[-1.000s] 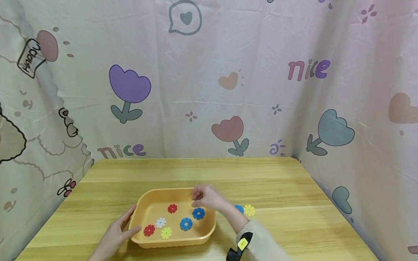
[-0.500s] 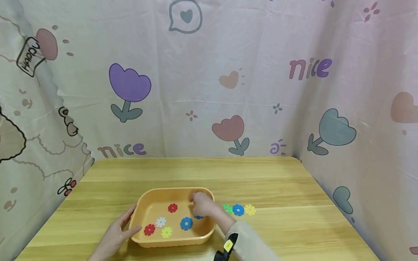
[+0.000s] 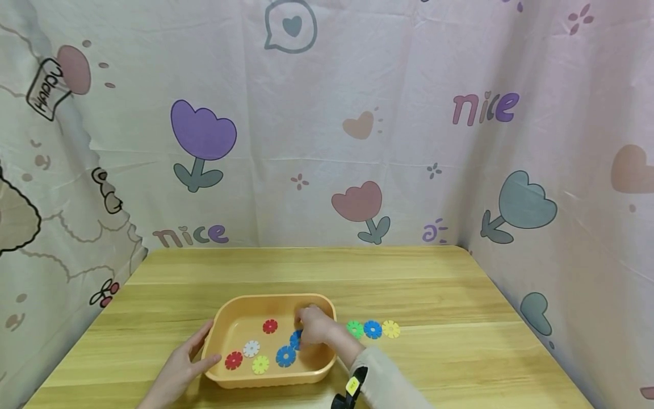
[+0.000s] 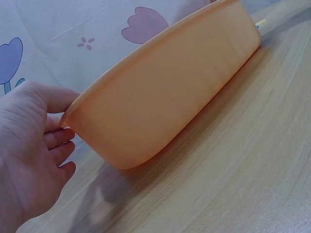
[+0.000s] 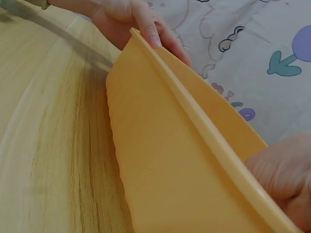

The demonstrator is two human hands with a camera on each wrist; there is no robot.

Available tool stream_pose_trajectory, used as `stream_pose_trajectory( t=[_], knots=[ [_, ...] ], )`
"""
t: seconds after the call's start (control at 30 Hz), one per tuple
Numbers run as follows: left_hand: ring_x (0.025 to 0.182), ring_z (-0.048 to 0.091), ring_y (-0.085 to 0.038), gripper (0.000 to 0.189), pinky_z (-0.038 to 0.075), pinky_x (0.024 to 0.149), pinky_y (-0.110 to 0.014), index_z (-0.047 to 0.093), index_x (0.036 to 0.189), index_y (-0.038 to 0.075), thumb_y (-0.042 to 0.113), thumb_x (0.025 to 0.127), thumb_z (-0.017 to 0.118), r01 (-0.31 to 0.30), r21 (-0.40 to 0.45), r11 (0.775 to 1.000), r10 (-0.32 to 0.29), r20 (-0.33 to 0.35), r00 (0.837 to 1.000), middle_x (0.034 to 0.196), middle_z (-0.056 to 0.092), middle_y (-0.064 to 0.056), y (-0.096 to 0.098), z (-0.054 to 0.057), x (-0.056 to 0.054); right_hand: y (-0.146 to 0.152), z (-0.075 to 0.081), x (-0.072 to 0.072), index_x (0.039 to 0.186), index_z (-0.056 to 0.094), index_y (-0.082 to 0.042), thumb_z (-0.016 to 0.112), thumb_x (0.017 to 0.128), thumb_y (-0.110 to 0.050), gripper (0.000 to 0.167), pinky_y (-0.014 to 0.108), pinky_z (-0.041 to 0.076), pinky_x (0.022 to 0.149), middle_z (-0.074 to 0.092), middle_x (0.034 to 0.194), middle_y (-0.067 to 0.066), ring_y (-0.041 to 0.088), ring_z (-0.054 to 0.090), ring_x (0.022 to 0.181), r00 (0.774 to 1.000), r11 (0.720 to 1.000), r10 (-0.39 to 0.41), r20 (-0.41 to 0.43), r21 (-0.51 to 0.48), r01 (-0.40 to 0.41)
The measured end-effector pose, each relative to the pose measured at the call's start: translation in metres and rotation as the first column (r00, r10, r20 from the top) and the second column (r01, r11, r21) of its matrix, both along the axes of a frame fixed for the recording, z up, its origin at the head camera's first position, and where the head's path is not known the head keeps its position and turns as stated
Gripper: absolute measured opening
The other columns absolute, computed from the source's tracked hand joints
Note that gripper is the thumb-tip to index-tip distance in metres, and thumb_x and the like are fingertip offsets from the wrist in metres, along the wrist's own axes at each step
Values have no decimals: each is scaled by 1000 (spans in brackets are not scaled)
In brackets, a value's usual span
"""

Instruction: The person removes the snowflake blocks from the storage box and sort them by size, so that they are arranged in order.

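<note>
While pinching the orange plastic tray (image 3: 271,379) at lower centre of frame with left hand (image 3: 179,363), reaching inside with right hand (image 3: 318,328), its grip too hidden to tell; perhaps liable to drop thin blue slotted discs (image 3: 280,357) by pinching off-centre.

The basin (image 3: 276,379) at lower centre looks like smooth plastic with a faint sheen, the tabletop (image 3: 434,295) under it like smooth grained wood, the backdrop (image 3: 286,125) filling the upper frame like creased matt cloth, and the small discs (image 3: 260,364), probably, like plastic.
</note>
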State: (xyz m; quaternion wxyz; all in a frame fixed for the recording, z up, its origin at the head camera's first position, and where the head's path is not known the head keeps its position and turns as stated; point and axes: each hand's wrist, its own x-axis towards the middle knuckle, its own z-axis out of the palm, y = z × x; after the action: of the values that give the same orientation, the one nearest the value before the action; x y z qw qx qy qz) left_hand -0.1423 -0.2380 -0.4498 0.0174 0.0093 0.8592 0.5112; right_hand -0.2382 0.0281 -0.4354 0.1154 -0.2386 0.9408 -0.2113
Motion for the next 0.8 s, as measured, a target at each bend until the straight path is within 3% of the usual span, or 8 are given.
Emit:
stream_pose_trajectory(
  t=[0.17,0.3,0.4,0.53,0.8],
  knots=[
    [131,20,-47,74,33,99,-24,22,143,-8,18,88,64,7,9,1000,-7,-15,1000,146,20,-31,0,-2,0,0,-2,0,83,65,-12,84,61,-6,29,19,42,71,51,80,-3,9,44,78,1000,1000,21,-14,-14,-21],
    [131,21,-46,74,29,91,-10,22,143,-8,19,88,64,3,14,1000,-3,-16,1000,146,20,-30,0,-2,-1,0,-3,0,80,64,-13,84,63,-6,28,19,42,71,52,79,-5,8,44,77,999,999,31,-8,-22,-32],
    [131,20,-47,74,32,101,-25,21,143,-9,17,88,64,6,12,1000,-6,-12,1000,146,20,-31,0,-2,-1,0,-3,0,82,62,-14,84,64,-5,30,20,42,68,52,79,-4,8,44,76,999,998,37,14,-46,-36],
    [130,21,-48,74,23,102,-51,20,143,-10,15,88,63,5,-2,1000,-5,-5,1000,145,19,-33,0,-3,-1,0,-4,0,86,59,-14,83,65,-2,34,21,43,62,53,79,-3,10,46,71,998,996,40,38,-80,-37],
    [130,20,-49,73,24,101,-51,20,142,-11,15,89,63,7,3,1000,-7,-6,1000,145,19,-33,0,-2,0,1,-4,0,91,59,-14,77,71,2,31,20,44,55,57,75,-2,9,51,61,997,988,47,59,-148,-38]
  ],
)
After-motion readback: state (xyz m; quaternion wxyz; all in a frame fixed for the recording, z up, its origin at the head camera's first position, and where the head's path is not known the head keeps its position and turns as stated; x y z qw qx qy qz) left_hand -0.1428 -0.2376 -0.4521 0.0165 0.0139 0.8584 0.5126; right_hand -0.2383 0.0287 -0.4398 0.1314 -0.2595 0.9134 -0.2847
